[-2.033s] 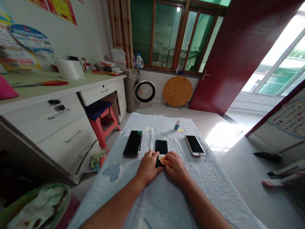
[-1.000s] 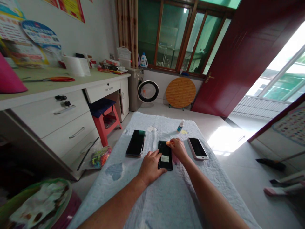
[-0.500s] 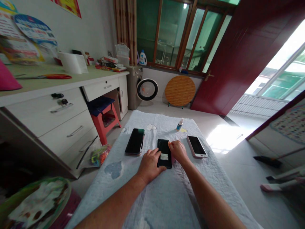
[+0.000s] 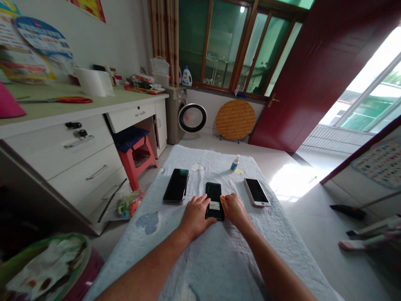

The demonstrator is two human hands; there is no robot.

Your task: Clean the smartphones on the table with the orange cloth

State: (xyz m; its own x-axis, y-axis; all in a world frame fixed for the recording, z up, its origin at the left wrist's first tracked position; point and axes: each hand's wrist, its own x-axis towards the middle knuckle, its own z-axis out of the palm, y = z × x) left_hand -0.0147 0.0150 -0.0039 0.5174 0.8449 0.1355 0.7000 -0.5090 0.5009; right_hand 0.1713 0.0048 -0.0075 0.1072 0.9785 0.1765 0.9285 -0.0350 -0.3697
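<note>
A black phone lies face up in the middle of a table covered with a pale blue cloth. My left hand rests on the phone's near left corner, fingers curled over its edge, holding it down. My right hand is closed round a small orange cloth, only a sliver of which shows at the fingertips, and presses against the phone's right edge. A bigger black phone lies to the left. A white and pink phone lies to the right.
A small spray bottle and a white wad sit at the table's far end. A white desk with drawers and a red stool stand left. A broom lies on the floor at right. A lined bin is near left.
My right hand with the orange cloth went up from the phone's near end to its far right corner, then came back down along the right edge. My left hand stayed on the phone.
</note>
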